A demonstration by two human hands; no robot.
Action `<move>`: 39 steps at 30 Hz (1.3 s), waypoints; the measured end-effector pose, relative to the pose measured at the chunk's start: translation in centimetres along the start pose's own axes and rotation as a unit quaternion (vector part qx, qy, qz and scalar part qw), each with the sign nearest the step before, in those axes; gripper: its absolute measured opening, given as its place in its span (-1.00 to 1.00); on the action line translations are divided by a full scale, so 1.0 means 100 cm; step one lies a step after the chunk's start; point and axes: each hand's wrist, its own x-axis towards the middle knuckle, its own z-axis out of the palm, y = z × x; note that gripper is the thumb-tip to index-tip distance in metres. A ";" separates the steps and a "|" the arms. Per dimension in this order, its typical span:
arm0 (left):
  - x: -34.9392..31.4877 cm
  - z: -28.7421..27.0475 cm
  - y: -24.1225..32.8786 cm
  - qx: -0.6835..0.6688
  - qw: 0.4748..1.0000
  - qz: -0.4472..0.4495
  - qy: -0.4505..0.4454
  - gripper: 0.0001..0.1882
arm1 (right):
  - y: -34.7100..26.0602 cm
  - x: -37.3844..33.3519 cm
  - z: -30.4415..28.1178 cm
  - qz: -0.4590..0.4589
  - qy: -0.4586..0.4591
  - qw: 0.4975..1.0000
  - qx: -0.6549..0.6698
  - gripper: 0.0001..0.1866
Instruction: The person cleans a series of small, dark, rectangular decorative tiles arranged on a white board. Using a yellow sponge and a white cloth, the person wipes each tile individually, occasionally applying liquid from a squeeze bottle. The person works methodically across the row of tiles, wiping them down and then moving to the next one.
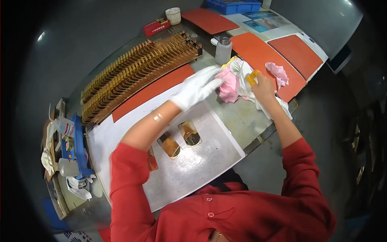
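My left hand point(197, 88), in a white glove, reaches over the work table with its fingers stretched out. Its fingertips are at the edge of a pink cloth point(229, 86). My right hand point(263, 87) is bare apart from yellow finger cots on its fingertips. It pinches a crumpled white cloth point(246, 86) lying against the pink one. Nearer to me, two gold, card-like metal pieces point(168, 145) point(190, 134) with dark ends lie on a white sheet point(209, 157). A third, reddish piece point(152, 160) is partly hidden by my left arm.
A long rack point(139, 74) of gold pieces stands at the far left. Behind the cloths is a pump bottle point(223, 51); orange mats point(258, 52) and another pink cloth point(278, 74) lie right. A blue tray point(82, 149) with bottles sits left, a red box point(156, 27) at the back.
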 end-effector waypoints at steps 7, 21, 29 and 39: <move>0.135 0.127 -0.030 -0.468 0.820 -0.272 -0.186 -0.26 | 0.045 0.024 0.043 -0.024 -0.091 0.993 -0.073 -0.78; 0.114 0.075 -0.020 -0.203 0.959 -0.123 -0.154 -0.38 | 0.030 0.007 0.032 -0.097 -0.202 0.970 -0.096 -0.77; -0.089 -0.049 0.050 0.100 0.969 -0.222 -0.039 -0.21 | -0.024 -0.019 -0.021 -0.068 -0.116 0.990 -0.041 -0.68; -0.185 0.001 0.068 0.248 0.927 -0.282 -0.012 -0.11 | -0.142 -0.071 0.058 -0.189 -0.349 0.918 -0.020 -0.71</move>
